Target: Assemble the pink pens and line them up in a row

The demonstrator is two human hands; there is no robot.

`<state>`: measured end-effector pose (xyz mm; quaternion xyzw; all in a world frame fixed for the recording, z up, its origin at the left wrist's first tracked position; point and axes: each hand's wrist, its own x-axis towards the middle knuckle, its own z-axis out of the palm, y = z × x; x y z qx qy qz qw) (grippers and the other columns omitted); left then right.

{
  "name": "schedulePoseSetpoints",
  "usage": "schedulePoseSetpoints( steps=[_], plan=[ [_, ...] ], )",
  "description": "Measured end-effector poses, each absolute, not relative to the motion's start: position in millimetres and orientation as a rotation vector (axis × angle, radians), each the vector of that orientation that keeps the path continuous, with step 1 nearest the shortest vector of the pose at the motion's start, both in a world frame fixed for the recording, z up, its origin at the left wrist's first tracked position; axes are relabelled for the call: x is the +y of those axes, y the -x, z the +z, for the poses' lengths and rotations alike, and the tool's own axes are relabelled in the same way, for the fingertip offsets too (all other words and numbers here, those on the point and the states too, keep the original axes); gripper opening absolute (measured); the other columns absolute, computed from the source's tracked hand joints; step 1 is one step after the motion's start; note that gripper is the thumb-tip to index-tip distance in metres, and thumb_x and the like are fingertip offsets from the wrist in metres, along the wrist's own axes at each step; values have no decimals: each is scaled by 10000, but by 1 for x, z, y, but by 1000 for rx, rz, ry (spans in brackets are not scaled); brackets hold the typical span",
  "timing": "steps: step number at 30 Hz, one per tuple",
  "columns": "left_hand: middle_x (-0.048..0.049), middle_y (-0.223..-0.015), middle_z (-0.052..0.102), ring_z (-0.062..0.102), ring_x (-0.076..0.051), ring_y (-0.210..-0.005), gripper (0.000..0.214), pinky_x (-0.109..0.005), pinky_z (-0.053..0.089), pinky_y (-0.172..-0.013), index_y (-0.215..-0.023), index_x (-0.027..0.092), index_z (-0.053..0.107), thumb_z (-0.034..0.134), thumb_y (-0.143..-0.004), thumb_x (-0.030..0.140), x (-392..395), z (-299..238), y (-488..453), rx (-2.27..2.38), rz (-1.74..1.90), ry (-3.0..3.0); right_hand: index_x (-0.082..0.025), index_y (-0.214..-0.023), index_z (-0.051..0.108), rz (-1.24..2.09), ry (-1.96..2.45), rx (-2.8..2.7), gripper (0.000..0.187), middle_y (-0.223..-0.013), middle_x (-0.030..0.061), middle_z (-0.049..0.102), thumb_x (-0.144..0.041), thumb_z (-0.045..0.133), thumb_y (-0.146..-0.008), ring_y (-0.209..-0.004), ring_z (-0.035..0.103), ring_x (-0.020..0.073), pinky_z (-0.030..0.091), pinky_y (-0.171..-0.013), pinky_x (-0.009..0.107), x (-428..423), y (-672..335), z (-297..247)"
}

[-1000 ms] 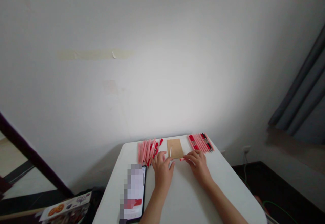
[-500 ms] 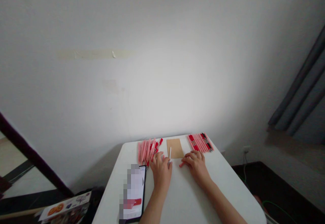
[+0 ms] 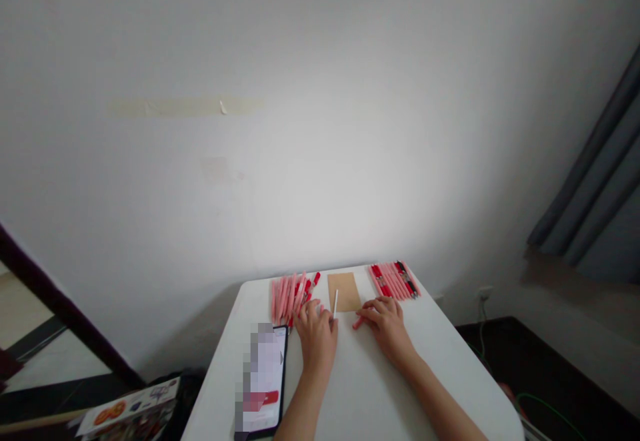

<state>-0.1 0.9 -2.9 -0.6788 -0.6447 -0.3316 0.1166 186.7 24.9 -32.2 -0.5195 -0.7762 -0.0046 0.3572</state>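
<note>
Currently, at seven o'clock from the brown card, the left hand is pinching a slim, straight white stick, its tip pointing to twelve. At four o'clock, the right hand is gripping a rounded pink piece, mostly hidden, its exposed end pointing to eight.

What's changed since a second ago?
The small pink cylinder in the right hand has tilted, its free end swinging nearer. The left hand has shifted slightly left, its thumb now nearer a thin white stick. The brown rectangular sheet, left pink-and-red pen pile and right pink-red-black pen row stayed put.
</note>
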Motion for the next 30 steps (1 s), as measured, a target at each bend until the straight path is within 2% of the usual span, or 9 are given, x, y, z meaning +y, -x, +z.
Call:
schedulePoseSetpoints(
  steps=[19,30],
  plan=[
    [-67,-1063,577,488,-252,-1072,98,-528,324,-996,-727,196,629,549,-782,185,5,-7,0,-1765,-1123,2015,-409,-1138,625,-30,1330,-1943,356,-1090,24,655,-220,570,-841,-1036,509,260,396,-909,469,24,-188,-29],
    [-57,-1145,567,454,-250,-1148,101,-545,291,-1029,-800,228,659,560,-802,211,2,-4,-2,-1755,-1199,2143,-369,-1108,647,-56,1309,-1905,276,-1202,32,588,-272,573,-860,-1095,470,268,405,-919,466,23,-186,-29]
  ],
)
